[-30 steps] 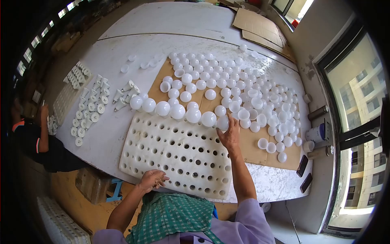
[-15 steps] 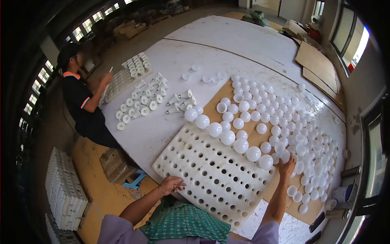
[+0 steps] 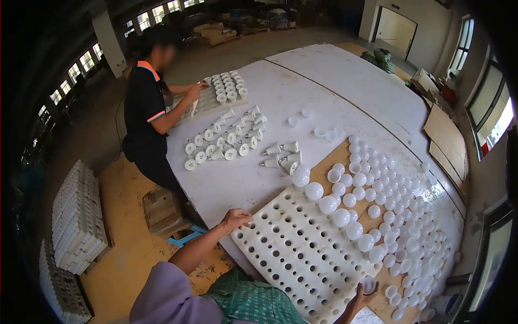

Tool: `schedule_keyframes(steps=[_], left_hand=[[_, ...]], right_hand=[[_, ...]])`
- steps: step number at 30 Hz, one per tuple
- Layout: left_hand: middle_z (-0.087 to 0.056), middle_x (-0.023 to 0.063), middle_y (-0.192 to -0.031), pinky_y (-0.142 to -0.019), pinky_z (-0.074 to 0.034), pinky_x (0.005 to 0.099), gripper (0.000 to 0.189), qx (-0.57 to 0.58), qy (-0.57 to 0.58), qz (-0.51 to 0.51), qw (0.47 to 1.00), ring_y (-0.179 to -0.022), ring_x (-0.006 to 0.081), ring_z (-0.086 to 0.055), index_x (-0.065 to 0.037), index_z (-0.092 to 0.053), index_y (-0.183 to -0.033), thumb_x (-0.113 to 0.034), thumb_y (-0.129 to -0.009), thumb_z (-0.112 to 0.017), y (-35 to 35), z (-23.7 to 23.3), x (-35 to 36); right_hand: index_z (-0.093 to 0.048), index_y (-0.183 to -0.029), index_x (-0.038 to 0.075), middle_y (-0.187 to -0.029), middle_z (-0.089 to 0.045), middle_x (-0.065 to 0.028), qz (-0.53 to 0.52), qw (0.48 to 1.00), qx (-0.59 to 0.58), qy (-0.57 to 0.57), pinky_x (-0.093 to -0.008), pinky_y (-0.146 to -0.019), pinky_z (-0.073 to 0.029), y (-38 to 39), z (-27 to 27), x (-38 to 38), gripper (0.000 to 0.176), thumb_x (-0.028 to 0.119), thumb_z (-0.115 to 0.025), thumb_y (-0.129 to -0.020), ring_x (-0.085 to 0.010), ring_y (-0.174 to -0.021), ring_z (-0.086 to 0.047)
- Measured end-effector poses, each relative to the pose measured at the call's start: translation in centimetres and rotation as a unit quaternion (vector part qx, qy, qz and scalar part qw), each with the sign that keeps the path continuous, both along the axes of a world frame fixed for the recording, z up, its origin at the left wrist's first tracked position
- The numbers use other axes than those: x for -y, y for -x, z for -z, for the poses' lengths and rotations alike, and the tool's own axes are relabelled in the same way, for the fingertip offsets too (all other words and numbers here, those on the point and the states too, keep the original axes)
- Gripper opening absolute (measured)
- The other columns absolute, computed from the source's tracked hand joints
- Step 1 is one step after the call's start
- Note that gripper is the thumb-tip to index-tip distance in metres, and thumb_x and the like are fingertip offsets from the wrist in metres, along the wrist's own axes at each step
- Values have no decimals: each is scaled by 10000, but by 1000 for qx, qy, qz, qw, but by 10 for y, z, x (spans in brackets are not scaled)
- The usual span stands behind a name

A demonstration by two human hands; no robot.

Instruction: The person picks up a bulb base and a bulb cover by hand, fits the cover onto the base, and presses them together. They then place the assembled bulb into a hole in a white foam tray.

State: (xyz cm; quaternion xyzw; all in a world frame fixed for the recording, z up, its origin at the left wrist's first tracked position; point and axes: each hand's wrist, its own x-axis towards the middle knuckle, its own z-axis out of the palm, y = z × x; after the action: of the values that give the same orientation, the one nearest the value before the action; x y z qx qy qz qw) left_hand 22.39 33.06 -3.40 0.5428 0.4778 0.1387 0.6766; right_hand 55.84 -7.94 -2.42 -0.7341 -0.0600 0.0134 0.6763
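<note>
A white foam tray [image 3: 302,248] with rows of round holes lies in front of me, a row of white domes [image 3: 341,217] along its far edge. My left hand [image 3: 237,218] is at the tray's left corner, fingers pressed together; what they grip, if anything, is too small to tell. At the tray's right edge my right hand [image 3: 362,296] is closed around a translucent white dome [image 3: 369,285]. Many loose white domes [image 3: 415,232] cover brown cardboard [image 3: 319,171] on the right.
Across the table's left side, a co-worker [image 3: 148,108] handles a second tray [image 3: 208,107] holding white bulb bases. More bulb bases [image 3: 230,135] lie on the table [image 3: 216,183]. Stacked trays [image 3: 80,221] stand at the lower left, near a cardboard box [image 3: 164,211].
The view has shifted. My right hand has moved from the loose domes to the tray's right edge, now with a dome in it. The co-worker's hands have moved to the bases on the second tray.
</note>
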Motion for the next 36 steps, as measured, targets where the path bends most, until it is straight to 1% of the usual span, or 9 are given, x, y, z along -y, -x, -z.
schedule_keyframes(steps=[8, 13, 18, 20, 25, 27, 31, 34, 36], left_hand=[[-591, 186, -1190, -964, -438, 395, 592, -250, -366, 71, 894, -1122, 332, -553, -40, -496, -1235, -257, -730, -717, -108, 41, -169], [-492, 230, -1267, -996, -415, 406, 676, -281, -418, 147, 851, -1176, 366, -492, 21, -364, -1291, -143, -723, -691, -150, 68, -221], [-594, 216, -1130, -914, -474, 415, 569, -331, -448, 156, 816, -1058, 365, -579, 2, -473, -1186, -197, -736, -757, -174, 83, -234], [-603, 220, -1110, -899, -480, 423, 548, -314, -464, 157, 813, -1045, 368, -585, 5, -492, -1163, -199, -731, -761, -177, 94, -243], [-613, 243, -1089, -866, -468, 462, 525, -243, -441, 90, 859, -1022, 407, -583, 21, -528, -1110, -208, -701, -764, -153, 119, -249], [-631, 217, -1067, -837, -485, 434, 474, -235, -410, 66, 879, -984, 353, -616, 25, -548, -1074, -190, -705, -753, -128, 101, -232], [-630, 126, -1021, -777, -503, 342, 392, 66, -129, 20, 989, -888, 200, -624, 19, -562, -1090, -120, -746, -689, -81, 81, -173], [-631, 177, -1083, -644, -493, 280, 429, 266, 73, 2, 961, -818, 190, -642, 2, -520, -1162, -35, -754, -650, -73, -1, -64], [-622, 202, -1114, -624, -503, 275, 454, 301, 167, 83, 935, -775, 188, -650, 14, -501, -1180, -14, -752, -652, -72, -40, -3]], right_hand=[[-358, -1339, 26, -1302, -462, -138, -149, 989, -7, 7, -370, -975, -435, 100, -79, -97, 836, 62, -777, -617, -248, -1155, -497], [-322, -1365, 73, -1304, -466, -146, -165, 982, -2, -90, -371, -968, -444, 126, -125, -132, 909, 110, -836, -616, -243, -1175, -493], [-327, -1371, 62, -1276, -498, -150, -130, 980, -50, -142, -373, -975, -443, 140, -128, -132, 929, 177, -859, -619, -246, -1164, -512], [-303, -1385, 50, -1267, -493, -169, -115, 969, -89, -201, -377, -861, -512, 146, -123, -131, 978, 235, -877, -614, -258, -1114, -543], [-326, -1370, 42, -1255, -492, -151, -116, 965, -103, -210, -368, -845, -512, 155, -123, -123, 948, 250, -869, -620, -251, -1103, -548], [-347, -1345, 41, -1266, -486, -144, -111, 991, -25, -64, -363, -898, -484, 156, -129, -121, 957, 281, -881, -588, -242, -1114, -541], [-369, -1288, 48, -1287, -471, -150, -165, 982, 89, -9, -369, -992, -418, 146, -128, -116, 842, 171, -841, -601, -231, -1179, -491], [-369, -1288, 51, -1263, -486, -172, -230, 955, -46, -181, -363, -912, -483, 133, -117, -112, 793, 173, -807, -639, -265, -1086, -552], [-384, -1319, 72, -1190, -518, -168, -282, 871, -197, -350, -335, -788, -535, 125, -111, -111, 778, 263, -786, -682, -272, -948, -605]])
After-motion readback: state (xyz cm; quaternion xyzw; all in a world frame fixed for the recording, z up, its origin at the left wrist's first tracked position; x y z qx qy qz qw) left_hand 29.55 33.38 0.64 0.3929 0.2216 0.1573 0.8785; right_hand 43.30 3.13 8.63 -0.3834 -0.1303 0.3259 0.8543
